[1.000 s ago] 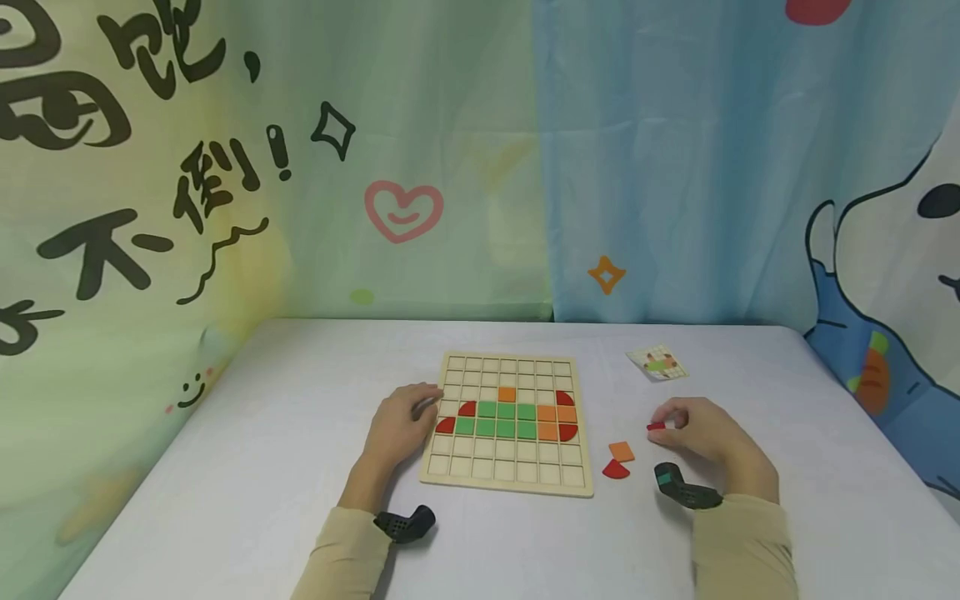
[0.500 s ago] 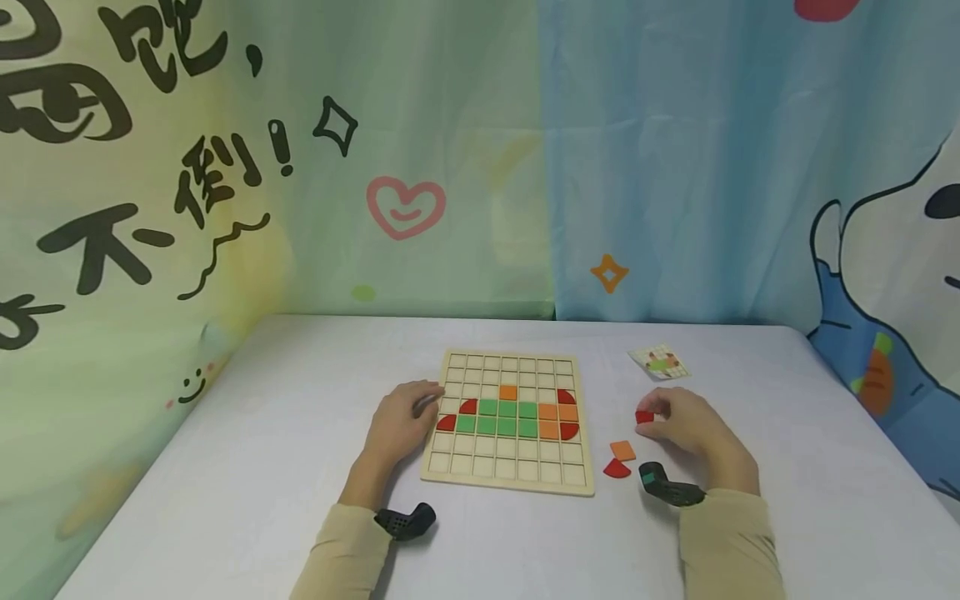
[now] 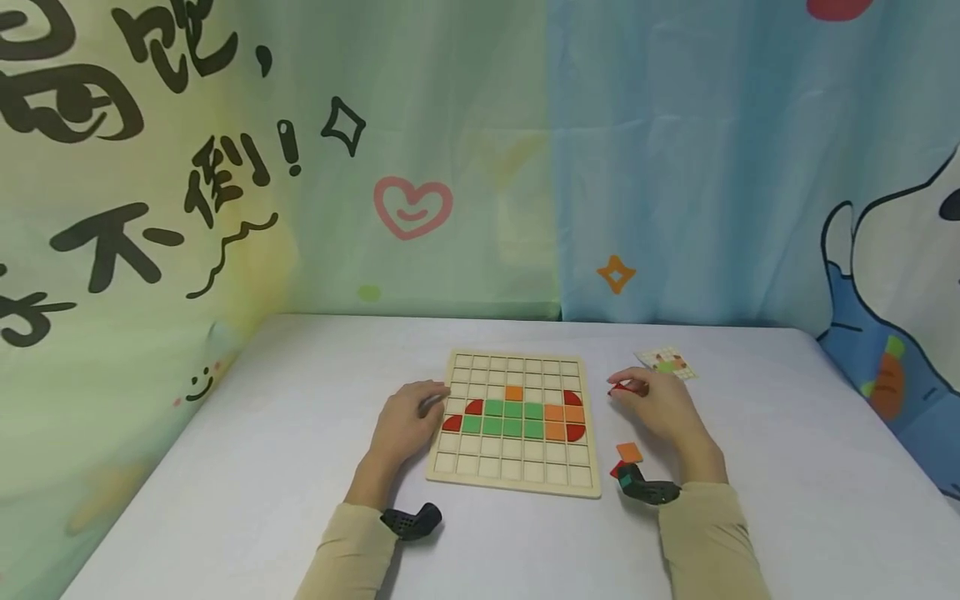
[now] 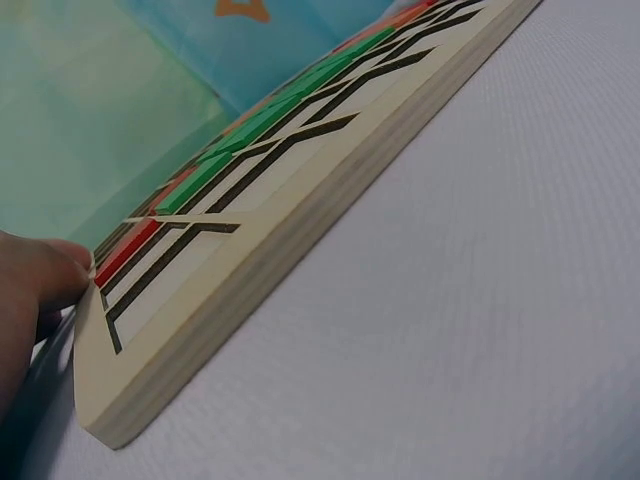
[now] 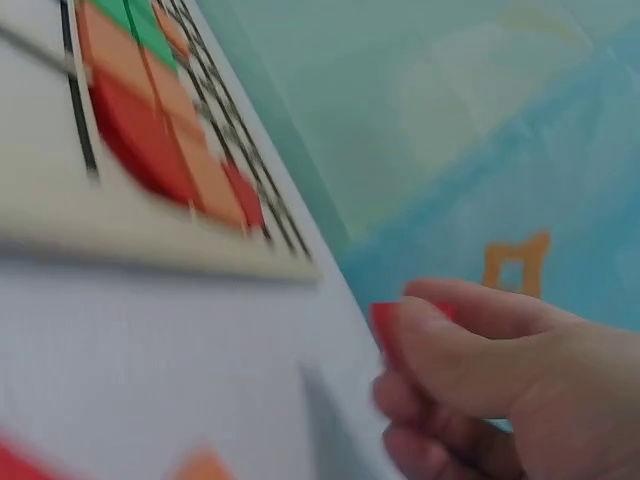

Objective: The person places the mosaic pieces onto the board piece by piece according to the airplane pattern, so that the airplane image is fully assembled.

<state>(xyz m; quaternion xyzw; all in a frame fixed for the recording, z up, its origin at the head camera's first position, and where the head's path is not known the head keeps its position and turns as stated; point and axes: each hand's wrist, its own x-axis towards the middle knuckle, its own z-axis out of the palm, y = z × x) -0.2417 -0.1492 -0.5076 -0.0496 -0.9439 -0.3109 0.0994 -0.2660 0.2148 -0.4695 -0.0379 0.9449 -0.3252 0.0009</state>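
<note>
A square wooden grid board lies on the table, partly filled with green squares, orange squares and red quarter-circle tiles. My left hand rests at the board's left edge, its fingertips touching the rim. Just off the right side of the board, my right hand pinches a small red tile between thumb and fingers; most of this tile is hidden by the fingers. Below that hand lie a loose orange square and a red tile, the latter partly covered by the wrist camera.
Behind the right hand lies a small pattern card with a coloured grid picture. A white cloth covers the table. Printed curtains hang behind and beside it.
My right hand has moved left and away from me with the red tile, nearer the board, and its wrist camera now overlaps the loose red tile. My left hand stays at the board's edge.
</note>
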